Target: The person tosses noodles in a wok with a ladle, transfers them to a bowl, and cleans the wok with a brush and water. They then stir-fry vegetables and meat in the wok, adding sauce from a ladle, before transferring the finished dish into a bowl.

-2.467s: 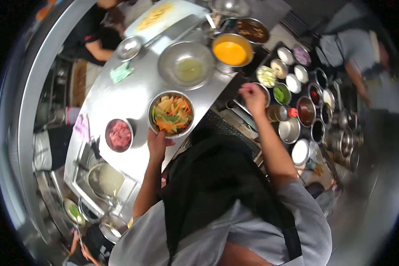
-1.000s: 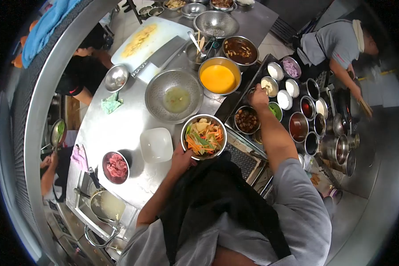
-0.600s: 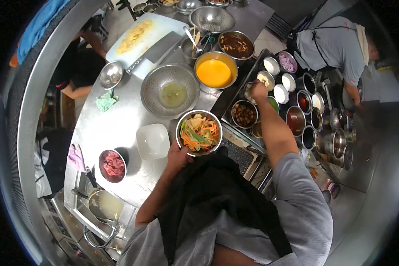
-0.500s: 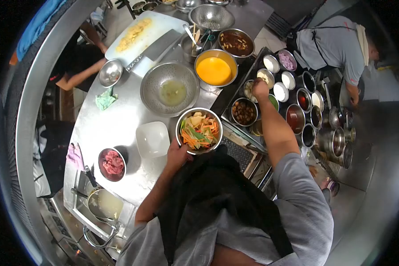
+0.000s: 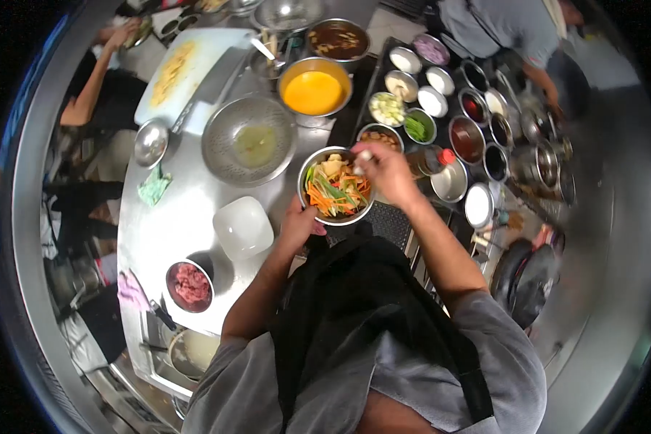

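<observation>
My left hand [image 5: 300,228] is closed on the rim of a steel bowl [image 5: 301,189], holding it in front of my apron. Inside lie cut vegetables [image 5: 334,189]: orange carrot strips, green pieces and pale slices. Over the bowl's right rim, my right hand [image 5: 389,176] pinches small pale pieces [image 5: 364,160] whose kind I cannot make out. Just beyond the hand stands a bowl of brown chunks [image 5: 380,136], partly covered by it. A bottle with a red cap [image 5: 446,156] is to the right of my wrist.
On the steel table are a white square bowl [image 5: 243,227], a bowl of raw meat [image 5: 191,284], a colander [image 5: 220,163] and a pot of orange liquid [image 5: 313,91]. A cleaver [image 5: 211,83] lies across a cutting board [image 5: 148,105]. Co-workers stand left and at upper right.
My right hand has come back from the small ingredient bowls to the vegetable bowl, with pale pieces in its fingers. The view has shifted; my left hand still holds the bowl.
</observation>
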`<state>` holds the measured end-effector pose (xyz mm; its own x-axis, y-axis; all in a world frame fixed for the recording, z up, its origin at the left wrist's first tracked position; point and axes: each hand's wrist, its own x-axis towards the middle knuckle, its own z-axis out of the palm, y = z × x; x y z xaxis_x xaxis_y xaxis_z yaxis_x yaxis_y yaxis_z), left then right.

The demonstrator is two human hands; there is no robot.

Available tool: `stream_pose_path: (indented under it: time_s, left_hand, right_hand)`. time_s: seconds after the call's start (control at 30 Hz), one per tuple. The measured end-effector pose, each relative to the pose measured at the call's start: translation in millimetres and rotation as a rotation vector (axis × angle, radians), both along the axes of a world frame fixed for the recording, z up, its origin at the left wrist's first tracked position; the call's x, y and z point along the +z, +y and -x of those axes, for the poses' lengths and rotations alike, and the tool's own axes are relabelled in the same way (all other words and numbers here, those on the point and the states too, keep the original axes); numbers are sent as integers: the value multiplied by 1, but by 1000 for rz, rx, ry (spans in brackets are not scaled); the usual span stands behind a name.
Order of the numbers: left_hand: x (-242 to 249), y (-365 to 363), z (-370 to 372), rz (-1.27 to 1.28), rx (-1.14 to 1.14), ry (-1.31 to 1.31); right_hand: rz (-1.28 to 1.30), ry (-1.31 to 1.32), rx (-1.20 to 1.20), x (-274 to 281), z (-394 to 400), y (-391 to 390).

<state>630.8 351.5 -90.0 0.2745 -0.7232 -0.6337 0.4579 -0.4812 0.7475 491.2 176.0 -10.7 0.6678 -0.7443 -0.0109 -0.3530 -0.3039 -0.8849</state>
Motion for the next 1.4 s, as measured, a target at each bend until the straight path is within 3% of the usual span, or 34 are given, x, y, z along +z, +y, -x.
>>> stream_pose_path:
  time_s: [0.1, 0.2, 0.27, 0.3, 0.33, 0.4, 0.53, 0.67, 0.73, 0.8, 0.87, 0.93, 0.97, 1.0, 1.07, 1.1, 1.17, 1.27, 1.33, 1.4]
  left_hand:
    - [-10, -16, 12, 35, -93, 6]
    - [-6, -24, 31, 98, -191, 26]
    - [17, -29, 54, 109, -285, -10]
    - [29, -36, 69, 99, -423, -54]
    - [30, -41, 84, 129, -540, -94]
    - [42, -46, 130, 196, -679, -104]
    - [63, -49, 219, 204, -1114, -126]
    - [67, -31, 334, 285, -1541, 173]
    - [83, -12, 397, 167, -1606, 578]
    - [64, 9, 470, 148, -1636, 480]
    - [47, 58, 553, 318, -1893, 129]
    - [50, 137, 621, 400, -2162, 64]
    - [36, 180, 650, 748, -2218, -45]
    - [15, 222, 675, 1108, -2244, -140]
    - [-14, 307, 703, 1434, -2005, -293]
    - [-26, 334, 717, 1462, -2064, -252]
    - [-42, 370, 740, 1305, -2227, -638]
    - [-28, 362, 739, 1266, -2276, -562]
    - [-38, 331, 711, 1533, -2061, -288]
    - [39, 296, 679, 766, -2403, -279]
  right_hand:
    - [128, 101, -28, 12, 37, 25]
    - [249, 93, -333, -2, 91, 39]
    - [282, 250, -533, -9, 148, 58]
    - [81, 295, -598, -8, 174, 74]
    - [70, 241, -595, -34, 205, 90]
    - [-476, -27, -767, -16, 245, 130]
    - [-416, -177, -1059, -23, 328, 214]
    - [-275, -361, -1435, -14, 402, 330]
    - [-185, -494, -1659, -6, 428, 394]
    - [-20, -629, -1849, 0, 445, 461]
    - [177, -612, -2086, -8, 458, 532]
    - [267, -600, -2279, -11, 460, 598]
    - [304, -584, -2377, -11, 455, 626]
    - [338, -568, -2487, -14, 448, 655]
    - [375, -534, -2670, -30, 429, 705]
    - [399, -562, -2780, -32, 417, 720]
    - [484, -625, -2931, -44, 390, 739]
    - [612, -760, -3051, -55, 351, 754]
    - [642, -799, -3112, -62, 329, 757]
    - [498, -872, -3094, -88, 345, 764]
